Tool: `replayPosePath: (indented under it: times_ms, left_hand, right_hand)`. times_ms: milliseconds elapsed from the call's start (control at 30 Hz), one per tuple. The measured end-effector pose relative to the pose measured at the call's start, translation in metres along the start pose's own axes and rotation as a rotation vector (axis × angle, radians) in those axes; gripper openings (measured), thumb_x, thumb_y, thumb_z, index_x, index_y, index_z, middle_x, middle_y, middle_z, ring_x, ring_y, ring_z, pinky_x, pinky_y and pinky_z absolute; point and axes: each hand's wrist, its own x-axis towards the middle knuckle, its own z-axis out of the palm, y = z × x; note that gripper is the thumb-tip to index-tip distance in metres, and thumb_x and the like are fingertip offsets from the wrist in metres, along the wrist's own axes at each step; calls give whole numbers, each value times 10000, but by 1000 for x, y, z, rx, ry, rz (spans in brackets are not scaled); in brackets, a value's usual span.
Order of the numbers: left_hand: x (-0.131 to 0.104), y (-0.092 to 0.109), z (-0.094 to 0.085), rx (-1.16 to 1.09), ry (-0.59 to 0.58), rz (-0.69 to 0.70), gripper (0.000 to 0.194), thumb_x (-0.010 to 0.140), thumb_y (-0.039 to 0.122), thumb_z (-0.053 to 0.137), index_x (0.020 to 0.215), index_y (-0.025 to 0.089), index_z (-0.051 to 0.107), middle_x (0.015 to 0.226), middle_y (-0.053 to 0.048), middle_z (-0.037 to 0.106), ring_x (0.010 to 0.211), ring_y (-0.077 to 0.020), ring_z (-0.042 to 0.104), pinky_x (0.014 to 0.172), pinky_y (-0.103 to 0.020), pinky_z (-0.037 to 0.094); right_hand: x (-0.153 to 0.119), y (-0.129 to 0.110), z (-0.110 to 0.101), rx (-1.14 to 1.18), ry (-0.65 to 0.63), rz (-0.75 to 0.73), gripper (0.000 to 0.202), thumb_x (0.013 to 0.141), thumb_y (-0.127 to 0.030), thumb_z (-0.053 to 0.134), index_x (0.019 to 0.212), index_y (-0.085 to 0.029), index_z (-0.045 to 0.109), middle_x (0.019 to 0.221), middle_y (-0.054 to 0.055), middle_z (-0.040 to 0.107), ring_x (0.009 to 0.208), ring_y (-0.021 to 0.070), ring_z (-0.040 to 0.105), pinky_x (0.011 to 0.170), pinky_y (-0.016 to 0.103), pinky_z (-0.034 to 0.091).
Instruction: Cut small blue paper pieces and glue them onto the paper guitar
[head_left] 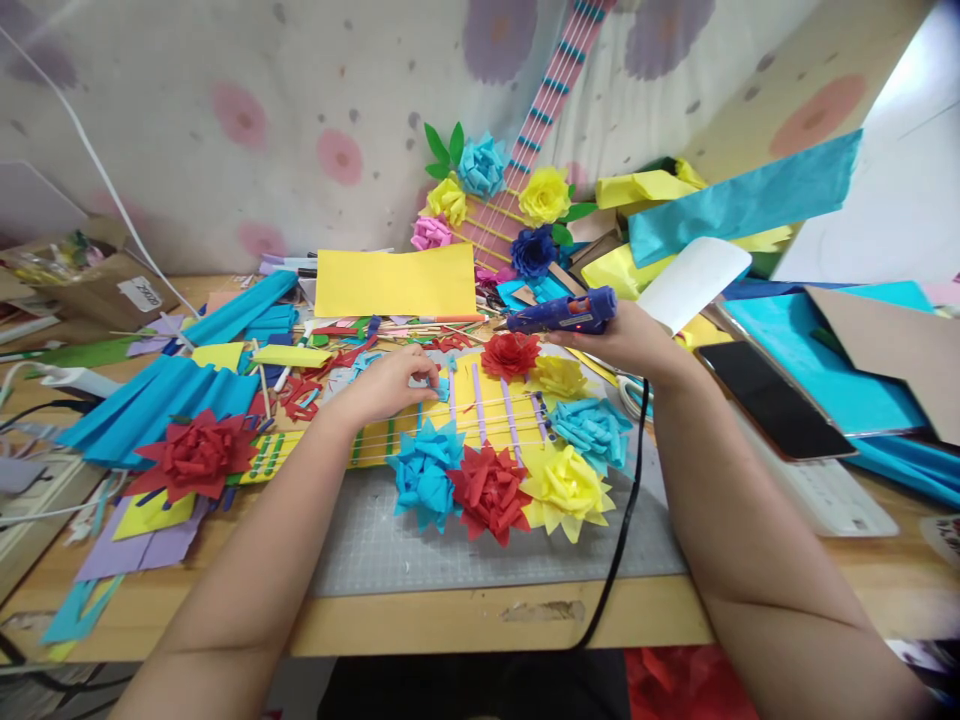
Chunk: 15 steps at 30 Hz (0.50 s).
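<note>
A yellow paper guitar (465, 400) with purple strips and paper flowers lies across the grey cutting mat (360, 560). Over the left part of its body, my left hand (397, 385) is closed, its fingertips pinching a small piece of blue paper (442, 389). My right hand (626, 335) grips a blue glue gun (562, 312), its nozzle pointing left above a red paper flower (510, 356). Along the guitar's near edge sit a blue flower (426, 475), a red flower (490, 492) and a yellow flower (568, 490). Another red flower (199, 455) is at the neck's far left end.
A pink paper guitar (517, 190) leans against the curtain. Paper scraps surround a yellow sheet (396, 282) behind the mat. To the right lies a phone (772, 400); a cardboard box (105, 285) stands at left. The glue gun's black cord (626, 530) hangs over the table edge.
</note>
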Motion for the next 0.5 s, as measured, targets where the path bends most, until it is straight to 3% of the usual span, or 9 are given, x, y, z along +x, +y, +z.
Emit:
replayPosePath:
  times_ms: [500]
  left_hand:
    - [3,-6,4,-103,73,-2,249,812,398,533,842,187,663,920,-40,634,864,-185,585,775,-302,439]
  right_hand:
    - [-1,-2,-1,-40,-3,-29,468,721,-592,617,942,-189,704,755,48,674,772,243,617,610,326,474]
